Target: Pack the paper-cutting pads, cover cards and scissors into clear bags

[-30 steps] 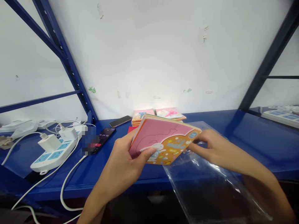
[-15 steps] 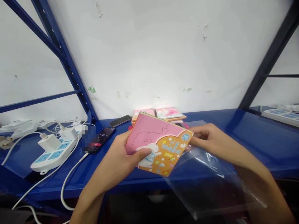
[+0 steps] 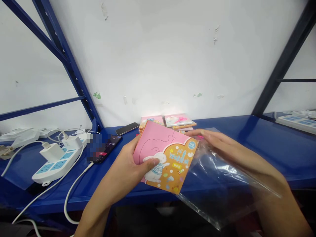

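My left hand [image 3: 132,164] grips a square pink and orange booklet [image 3: 170,161] by its left side, thumb across the front. A white rabbit and a curved outline drawing decorate its cover. At the booklet's right edge, my right hand [image 3: 214,140] has its fingers reaching behind the top corner. A clear plastic bag [image 3: 222,191] hangs from that hand, its mouth against the booklet's right edge. The right thumb and the exact grip on the bag are partly hidden.
Behind the booklet, stacks of similar booklets [image 3: 180,120] lie by the wall, pink scissors on one. On the blue shelf [image 3: 232,126] to the left are a dark phone [image 3: 127,128], a phone with a lit timer [image 3: 108,148], and a white power strip [image 3: 53,166] with chargers and cables.
My right hand's fingers have straightened and moved left over the booklet's corner. The bag has spread and shifted against the booklet's edge. My left hand has hardly moved.
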The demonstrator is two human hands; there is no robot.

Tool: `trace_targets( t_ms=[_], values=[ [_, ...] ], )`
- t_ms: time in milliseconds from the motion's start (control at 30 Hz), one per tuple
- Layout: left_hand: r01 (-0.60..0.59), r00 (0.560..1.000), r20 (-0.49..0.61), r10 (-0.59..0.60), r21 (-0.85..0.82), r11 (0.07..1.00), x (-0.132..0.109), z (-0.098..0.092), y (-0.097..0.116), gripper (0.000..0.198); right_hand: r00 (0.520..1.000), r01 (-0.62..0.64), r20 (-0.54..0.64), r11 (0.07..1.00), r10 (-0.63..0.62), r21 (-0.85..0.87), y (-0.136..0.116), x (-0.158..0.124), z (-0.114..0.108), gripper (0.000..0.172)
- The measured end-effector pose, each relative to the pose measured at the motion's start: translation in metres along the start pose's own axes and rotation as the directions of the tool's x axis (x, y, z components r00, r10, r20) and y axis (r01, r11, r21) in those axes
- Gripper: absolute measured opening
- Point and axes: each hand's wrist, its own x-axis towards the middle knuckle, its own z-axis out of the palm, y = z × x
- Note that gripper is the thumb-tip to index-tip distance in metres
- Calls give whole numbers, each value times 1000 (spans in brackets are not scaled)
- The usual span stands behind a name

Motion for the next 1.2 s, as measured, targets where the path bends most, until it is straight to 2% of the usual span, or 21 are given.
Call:
trace_targets(
  t_ms=[100,233,400,467,533,600,667,733,833,933,967,1033,1100,1200],
  values=[
    [9,1000,7,-9,-3,1000,0,1,0,51,995,-8,97,1000,7,6,-6,-1,1,42],
    [58,995,81,-53,-58,997,0,1,-1,56,964,-39,263,998,22,59,-9,0,2,57],
    [89,981,176,-77,-60,994,-1,3,1,55,926,-100,370,994,77,44,-12,-1,9,71],
    [83,978,197,-75,-35,996,-2,5,2,52,923,-113,373,993,97,21,-11,-1,13,75],
    [55,980,194,-53,-4,998,-3,7,2,48,929,-109,355,994,102,0,-10,1,14,71],
    [30,983,182,-33,22,999,-4,9,2,46,921,-88,377,995,101,-50,-8,3,13,58],
    [40,982,182,-45,27,999,-4,9,2,47,902,-58,421,993,96,-102,-7,3,11,44],
    [79,981,180,-77,-5,997,-5,6,3,49,893,-41,444,995,76,-89,-7,2,8,39],
    [46,995,99,-30,-168,985,-4,-2,5,56,927,-56,374,996,26,69,-9,-2,7,43],
    [-144,989,-76,125,-346,927,-2,-5,6,69,978,-36,207,961,-23,274,-8,-2,14,48],
    [-181,983,-92,158,-363,914,-1,-3,6,72,989,4,140,945,-52,326,-6,0,17,51],
    [-159,987,-29,159,-341,927,2,5,4,70,991,122,2,916,-133,383,-1,6,25,55],
    [-105,994,7,112,-283,953,5,15,1,56,972,235,-81,889,-220,393,4,13,33,56],
    [-106,986,-145,77,-205,973,9,26,-3,42,956,290,-78,880,-281,375,7,19,42,51]
  ],
)
